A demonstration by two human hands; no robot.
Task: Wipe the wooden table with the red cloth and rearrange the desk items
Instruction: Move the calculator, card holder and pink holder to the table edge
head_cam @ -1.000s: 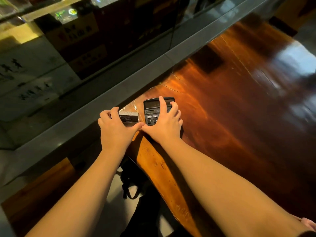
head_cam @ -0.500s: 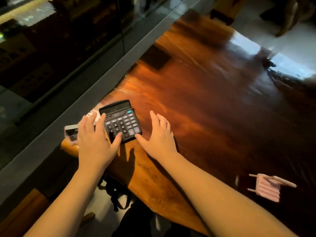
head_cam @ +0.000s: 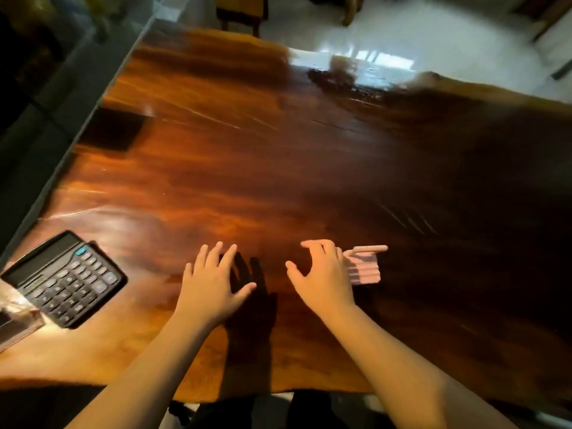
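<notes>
The glossy wooden table [head_cam: 278, 156] fills the view. A black calculator [head_cam: 66, 278] lies at its near left corner, with a clear plastic card holder [head_cam: 15, 320] beside it at the frame edge. A small pink ridged object with a pink stick across its top [head_cam: 363, 263] sits just right of centre. My left hand [head_cam: 213, 283] hovers over the table with fingers spread, holding nothing. My right hand [head_cam: 322, 277] is open too, its fingers right beside the pink object, partly covering it. No red cloth is in view.
A grey ledge and dark glass [head_cam: 46, 103] run along the table's left side. A wooden chair [head_cam: 241, 10] stands on the shiny white floor [head_cam: 418, 41] beyond the far edge. A dark square reflection [head_cam: 111, 134] shows at the table's left.
Both hands have left the calculator and card holder and moved right to the table's middle. The view swung right; my right hand now reaches the pink object.
</notes>
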